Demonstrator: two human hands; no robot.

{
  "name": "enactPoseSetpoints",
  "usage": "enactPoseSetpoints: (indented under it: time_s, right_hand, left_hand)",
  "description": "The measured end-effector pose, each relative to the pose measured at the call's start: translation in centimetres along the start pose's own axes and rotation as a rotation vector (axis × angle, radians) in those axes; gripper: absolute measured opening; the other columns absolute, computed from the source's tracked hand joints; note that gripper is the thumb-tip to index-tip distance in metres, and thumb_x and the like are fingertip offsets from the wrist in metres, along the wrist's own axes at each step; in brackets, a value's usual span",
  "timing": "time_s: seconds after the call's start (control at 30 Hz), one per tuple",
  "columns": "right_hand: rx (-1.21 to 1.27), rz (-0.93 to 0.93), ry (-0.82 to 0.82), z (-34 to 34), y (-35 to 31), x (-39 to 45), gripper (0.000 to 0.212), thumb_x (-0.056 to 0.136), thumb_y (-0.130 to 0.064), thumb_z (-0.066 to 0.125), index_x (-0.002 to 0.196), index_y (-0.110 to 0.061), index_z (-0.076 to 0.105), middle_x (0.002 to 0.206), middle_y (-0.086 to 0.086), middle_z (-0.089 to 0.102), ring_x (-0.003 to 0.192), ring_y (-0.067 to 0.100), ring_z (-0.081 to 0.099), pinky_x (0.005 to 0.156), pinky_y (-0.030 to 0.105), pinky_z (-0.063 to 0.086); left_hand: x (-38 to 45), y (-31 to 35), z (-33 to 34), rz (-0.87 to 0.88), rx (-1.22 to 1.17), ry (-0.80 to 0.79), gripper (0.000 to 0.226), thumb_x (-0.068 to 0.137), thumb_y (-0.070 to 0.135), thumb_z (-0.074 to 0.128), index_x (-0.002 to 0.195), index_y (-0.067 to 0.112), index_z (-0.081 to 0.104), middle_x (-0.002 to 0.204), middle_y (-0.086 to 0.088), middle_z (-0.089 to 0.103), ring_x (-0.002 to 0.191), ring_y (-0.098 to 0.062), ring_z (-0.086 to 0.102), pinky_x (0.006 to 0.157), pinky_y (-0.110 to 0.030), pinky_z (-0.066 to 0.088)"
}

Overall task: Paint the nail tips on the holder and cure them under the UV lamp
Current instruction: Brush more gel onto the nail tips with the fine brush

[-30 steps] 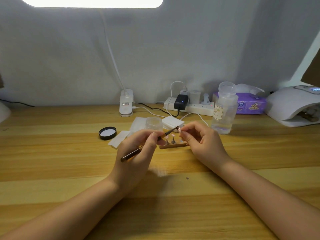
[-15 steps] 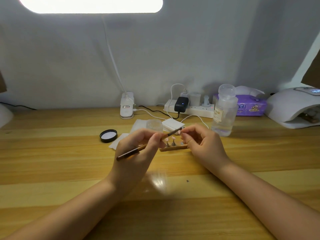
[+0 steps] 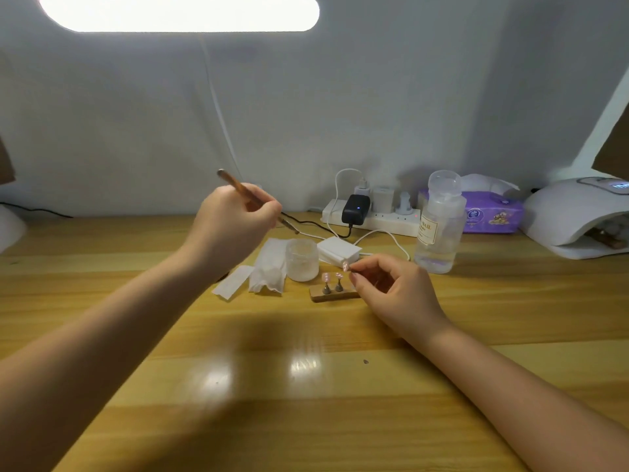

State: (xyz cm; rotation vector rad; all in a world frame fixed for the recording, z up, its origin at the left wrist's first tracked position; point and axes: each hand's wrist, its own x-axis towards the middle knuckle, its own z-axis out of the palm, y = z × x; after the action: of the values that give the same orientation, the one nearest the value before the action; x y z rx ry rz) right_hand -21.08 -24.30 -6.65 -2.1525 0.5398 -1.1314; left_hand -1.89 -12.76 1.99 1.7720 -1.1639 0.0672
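Head: left hand grips brush; right hand pinches nail tip.

Holder mid-table, jar just behind-left, tissues left of jar, bottle behind-right, UV lamp at right edge.

You face a plain grey wall behind a striped wooden desk. A long bright lamp glows above, its glare spotting the desk's near middle.
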Motion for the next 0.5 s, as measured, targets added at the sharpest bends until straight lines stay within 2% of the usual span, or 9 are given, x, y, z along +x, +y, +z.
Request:
enactPoseSetpoints:
  time_s: [0.13, 0.2, 0.27, 0.3, 0.37, 0.4, 0.47, 0.5]
  right_hand:
    - [0.006, 0.003, 0.014, 0.1, 0.2, 0.0, 0.019, 0.082, -0.005, 0.07, 0.085, -0.024, 0.072, 0.077, -0.008, 0.069, 0.068, 0.005, 0.06, 0.061, 0.019, 0.049]
    - [0.007, -0.008, 0.016, 0.1, 0.2, 0.1, 0.023, 0.082, -0.005, 0.07, 0.084, -0.027, 0.071, 0.076, -0.008, 0.069, 0.067, 0.006, 0.061, 0.062, 0.02, 0.05]
    - [0.013, -0.011, 0.022, 0.2, 0.2, 0.1, 0.029, 0.081, -0.004, 0.07, 0.083, -0.033, 0.068, 0.076, -0.009, 0.069, 0.068, 0.006, 0.062, 0.062, 0.019, 0.05]
    - [0.012, -0.01, 0.024, 0.2, 0.2, 0.1, 0.031, 0.081, -0.004, 0.07, 0.083, -0.035, 0.067, 0.077, -0.009, 0.069, 0.069, 0.006, 0.063, 0.063, 0.018, 0.051]
    - [0.013, -0.004, 0.023, 0.3, 0.2, 0.1, 0.029, 0.082, -0.005, 0.07, 0.083, -0.034, 0.067, 0.077, -0.008, 0.07, 0.07, 0.005, 0.063, 0.064, 0.018, 0.051]
    - [0.014, -0.002, 0.021, 0.3, 0.2, 0.1, 0.028, 0.082, -0.005, 0.07, 0.084, -0.032, 0.068, 0.077, -0.007, 0.07, 0.07, 0.005, 0.063, 0.064, 0.018, 0.051]
    - [0.014, -0.004, 0.02, 0.2, 0.2, 0.1, 0.026, 0.082, -0.005, 0.07, 0.085, -0.031, 0.068, 0.077, -0.008, 0.07, 0.07, 0.005, 0.063, 0.064, 0.019, 0.052]
    - [0.016, -0.001, 0.019, 0.2, 0.2, 0.1, 0.026, 0.082, -0.005, 0.07, 0.085, -0.03, 0.069, 0.077, -0.007, 0.07, 0.07, 0.005, 0.062, 0.064, 0.02, 0.052]
  left_hand:
    - [1.9, 0.9, 1.9, -0.04, 0.183, -0.201, 0.024, 0.091, 0.023, 0.055, 0.083, 0.006, 0.071, 0.082, -0.012, 0.071, 0.084, -0.029, 0.066, 0.077, -0.047, 0.055]
    - [2.4, 1.0, 2.8, -0.055, 0.287, -0.279, 0.026, 0.092, 0.024, 0.054, 0.084, 0.005, 0.071, 0.086, -0.013, 0.071, 0.086, -0.03, 0.066, 0.08, -0.049, 0.055]
    - [2.8, 0.9, 3.6, -0.065, 0.347, -0.324, 0.026, 0.092, 0.025, 0.053, 0.083, 0.008, 0.07, 0.085, -0.01, 0.071, 0.084, -0.028, 0.066, 0.078, -0.045, 0.056]
    - [3.0, 0.8, 3.9, -0.07, 0.367, -0.334, 0.025, 0.092, 0.025, 0.053, 0.08, 0.009, 0.069, 0.082, -0.008, 0.07, 0.078, -0.026, 0.064, 0.073, -0.041, 0.056]
    - [3.0, 0.6, 4.4, -0.091, 0.408, -0.348, 0.024, 0.091, 0.024, 0.055, 0.074, 0.011, 0.067, 0.073, -0.005, 0.065, 0.067, -0.021, 0.056, 0.059, -0.033, 0.045]
    - [3.0, 0.6, 4.5, -0.105, 0.423, -0.363, 0.023, 0.09, 0.024, 0.056, 0.074, 0.011, 0.067, 0.072, -0.005, 0.063, 0.065, -0.02, 0.054, 0.056, -0.031, 0.042]
    - [2.9, 0.4, 4.5, -0.121, 0.422, -0.38, 0.021, 0.09, 0.024, 0.057, 0.08, 0.01, 0.07, 0.077, -0.005, 0.066, 0.069, -0.02, 0.058, 0.059, -0.033, 0.047]
    - [2.9, 0.4, 4.4, -0.123, 0.405, -0.367, 0.021, 0.09, 0.024, 0.058, 0.084, 0.01, 0.071, 0.081, -0.006, 0.069, 0.074, -0.022, 0.062, 0.065, -0.037, 0.053]
